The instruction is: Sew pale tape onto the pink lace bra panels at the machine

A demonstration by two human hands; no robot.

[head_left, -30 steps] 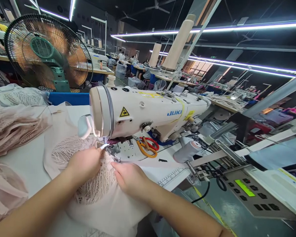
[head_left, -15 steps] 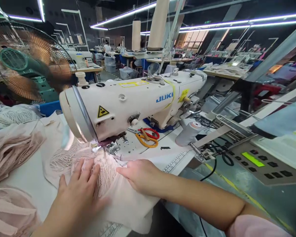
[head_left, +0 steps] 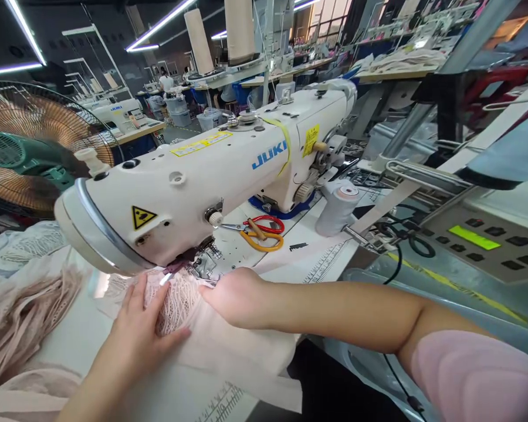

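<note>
Working a lacy pale-pink garment piece (head_left: 179,308) at a white sewing machine (head_left: 220,176), this person looks to be mid-job. The lace sits between the two hands, its far edge right up by the needle area, and the plain part of the cloth drapes toward the body, below the right hand.

Left hand (head_left: 134,331) is laid on the lace, palm down, fingers spread apart. Right hand (head_left: 240,299) is curled at the cloth's edge just right of the lace, thumb side toward the needle area; the fingers are tucked out of sight, so can't tell if it's really pinching.

Progress-wise: the piece is in place at the machine but not off it, so I'd call this one unfinished. No finished seam is readable, so no clue how much stitching is done. There's also a heap of similar pinkish fabric (head_left: 33,319) left of the left hand; whether that's done or waiting, can't tell.

Beyond the right hand, on the worktop (head_left: 171,390), scissors (head_left: 264,245) with red and orange handles lie unused, with a grey thread cone (head_left: 337,210) farther right.
</note>
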